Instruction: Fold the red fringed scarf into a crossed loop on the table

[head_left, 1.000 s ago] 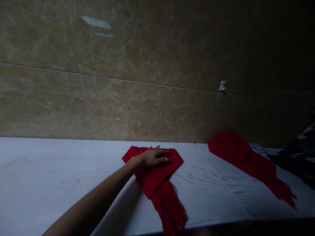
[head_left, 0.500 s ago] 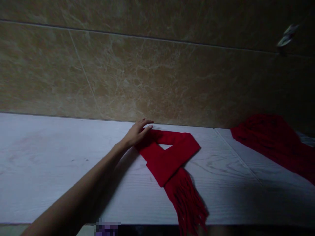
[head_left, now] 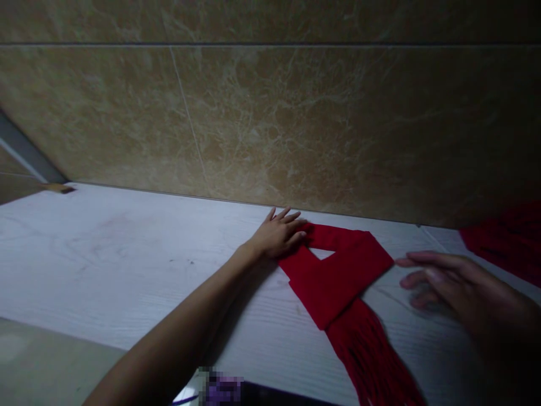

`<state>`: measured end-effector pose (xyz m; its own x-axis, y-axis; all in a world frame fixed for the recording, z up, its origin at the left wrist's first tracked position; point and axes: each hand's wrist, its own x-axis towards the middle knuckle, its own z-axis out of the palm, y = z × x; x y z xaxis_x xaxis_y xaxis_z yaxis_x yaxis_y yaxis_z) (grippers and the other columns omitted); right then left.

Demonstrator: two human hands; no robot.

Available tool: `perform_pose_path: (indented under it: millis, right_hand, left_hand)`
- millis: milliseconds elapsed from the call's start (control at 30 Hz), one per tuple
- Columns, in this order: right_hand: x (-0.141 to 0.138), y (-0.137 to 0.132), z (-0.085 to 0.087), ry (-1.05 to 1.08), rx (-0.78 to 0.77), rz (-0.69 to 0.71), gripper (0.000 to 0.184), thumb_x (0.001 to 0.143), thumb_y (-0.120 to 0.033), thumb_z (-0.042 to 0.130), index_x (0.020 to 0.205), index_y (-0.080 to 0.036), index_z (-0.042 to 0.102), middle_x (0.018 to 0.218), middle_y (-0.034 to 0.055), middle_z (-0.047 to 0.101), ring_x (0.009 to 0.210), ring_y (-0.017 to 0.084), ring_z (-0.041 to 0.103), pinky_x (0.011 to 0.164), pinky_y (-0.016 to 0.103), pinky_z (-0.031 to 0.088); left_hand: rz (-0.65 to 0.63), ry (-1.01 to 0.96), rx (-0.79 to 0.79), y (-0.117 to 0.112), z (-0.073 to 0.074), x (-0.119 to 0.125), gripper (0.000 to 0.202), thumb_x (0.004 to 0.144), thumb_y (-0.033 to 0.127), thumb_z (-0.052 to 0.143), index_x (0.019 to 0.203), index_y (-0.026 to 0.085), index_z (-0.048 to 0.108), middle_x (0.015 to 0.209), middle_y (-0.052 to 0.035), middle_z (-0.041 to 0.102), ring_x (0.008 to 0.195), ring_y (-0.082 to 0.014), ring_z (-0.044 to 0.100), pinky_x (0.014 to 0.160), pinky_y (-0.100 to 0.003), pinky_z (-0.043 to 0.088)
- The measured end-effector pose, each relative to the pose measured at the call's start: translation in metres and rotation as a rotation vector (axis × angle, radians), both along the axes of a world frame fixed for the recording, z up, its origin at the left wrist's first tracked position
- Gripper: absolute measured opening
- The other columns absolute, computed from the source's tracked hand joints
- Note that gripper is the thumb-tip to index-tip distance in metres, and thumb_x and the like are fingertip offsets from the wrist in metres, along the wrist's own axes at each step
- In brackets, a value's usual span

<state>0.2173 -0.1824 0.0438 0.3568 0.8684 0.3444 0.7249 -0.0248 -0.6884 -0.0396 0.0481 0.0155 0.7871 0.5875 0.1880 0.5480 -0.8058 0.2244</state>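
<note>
A folded red scarf [head_left: 338, 270] lies on the white wood-grain table [head_left: 127, 265], close to the wall, with its fringe trailing toward the near edge. My left hand [head_left: 279, 234] rests flat on the scarf's left corner, fingers spread and open. My right hand [head_left: 456, 282] hovers just right of the fold, fingers stretched out and holding nothing.
A brown marble-patterned wall [head_left: 270, 113] rises right behind the table. Part of a second red scarf [head_left: 507, 239] lies at the far right. A small brown object [head_left: 59, 188] sits at the table's back left corner.
The view has shifted left. My right hand has come into view beside the scarf. My left hand stays on the scarf's left corner, fingers now spread flatter.
</note>
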Motion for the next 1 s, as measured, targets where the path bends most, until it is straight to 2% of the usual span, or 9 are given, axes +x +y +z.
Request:
perform_pose_path:
  millis: [67,133,233,333,400,467,700,833,1000]
  right_hand:
    - [0.004,0.037,0.009,-0.01,0.061,0.031,0.04,0.093,-0.058,0.055,0.114,-0.027,0.071,0.113,0.0113,0.076,0.096,0.026,0.075,0.083,0.037,0.064]
    - [0.011,0.075,0.005,-0.143,0.089,0.083,0.043,0.092,-0.053,0.052,0.116,-0.024,0.072,0.136,0.0143,0.067,0.129,0.03,0.062,0.11,0.045,0.051]
    - [0.026,0.122,-0.025,-0.323,-0.046,0.091,0.057,0.094,-0.053,0.044,0.131,-0.017,0.067,0.154,0.0196,0.052,0.143,0.034,0.05,0.121,0.053,0.038]
    - [0.041,0.146,-0.063,-0.429,-0.18,0.106,0.071,0.096,-0.057,0.035,0.143,-0.011,0.061,0.159,0.0201,0.046,0.151,0.036,0.038,0.124,0.057,0.03]
    - [0.048,0.15,-0.08,-0.466,-0.23,0.138,0.074,0.097,-0.058,0.029,0.147,-0.012,0.059,0.159,0.0177,0.048,0.152,0.034,0.037,0.125,0.056,0.028]
    - [0.053,0.149,-0.087,-0.498,-0.268,0.145,0.075,0.097,-0.059,0.026,0.148,-0.015,0.057,0.16,0.0148,0.047,0.153,0.033,0.035,0.126,0.057,0.027]
    - [0.056,0.146,-0.079,-0.449,-0.31,0.148,0.075,0.096,-0.062,0.027,0.149,-0.019,0.057,0.162,0.0096,0.044,0.154,0.034,0.031,0.128,0.058,0.023]
    - [0.06,0.146,-0.077,-0.331,-0.236,0.185,0.071,0.095,-0.062,0.034,0.145,-0.019,0.06,0.157,0.01,0.05,0.152,0.033,0.036,0.129,0.055,0.024]
    - [0.065,0.141,-0.074,-0.114,-0.164,0.163,0.068,0.094,-0.064,0.042,0.141,-0.02,0.064,0.152,0.0103,0.057,0.146,0.034,0.046,0.127,0.054,0.029]
  left_hand:
    - [-0.004,0.001,0.025,-0.002,0.002,0.003,0.056,0.108,0.05,0.031,0.154,0.024,0.05,0.169,-0.0086,0.038,0.161,-0.0291,0.022,0.131,-0.056,0.01]
    - [-0.002,0.006,0.028,-0.003,0.001,0.005,0.056,0.108,0.049,0.029,0.153,0.022,0.05,0.168,-0.0101,0.038,0.161,-0.028,0.023,0.131,-0.053,0.013]
    - [0.004,0.044,-0.013,-0.002,-0.006,0.005,0.06,0.109,0.051,0.028,0.156,0.02,0.046,0.169,-0.0129,0.037,0.161,-0.0291,0.024,0.131,-0.052,0.014]
    - [0.014,0.091,-0.077,-0.001,-0.011,0.003,0.066,0.108,0.057,0.028,0.161,0.019,0.039,0.171,-0.0155,0.029,0.161,-0.0308,0.021,0.131,-0.053,0.013]
    - [0.013,0.114,-0.102,0.0,-0.012,0.002,0.068,0.107,0.06,0.028,0.163,0.021,0.035,0.172,-0.0153,0.025,0.162,-0.0308,0.018,0.131,-0.053,0.012]
    - [0.012,0.135,-0.111,0.0,-0.011,0.002,0.068,0.107,0.06,0.026,0.164,0.023,0.034,0.173,-0.0136,0.023,0.162,-0.0304,0.017,0.131,-0.053,0.011]
    - [0.024,0.166,-0.104,-0.003,-0.004,0.004,0.069,0.107,0.061,0.024,0.166,0.025,0.028,0.175,-0.0105,0.017,0.162,-0.0301,0.015,0.131,-0.054,0.011]
    - [0.028,0.091,-0.03,-0.005,-0.003,0.004,0.066,0.108,0.057,0.027,0.162,0.021,0.035,0.173,-0.0119,0.025,0.162,-0.0278,0.016,0.132,-0.052,0.011]
    - [-0.035,0.109,-0.01,-0.003,-0.011,0.006,0.067,0.109,0.055,0.024,0.161,0.016,0.036,0.17,-0.0127,0.032,0.161,-0.0257,0.023,0.131,-0.049,0.016]
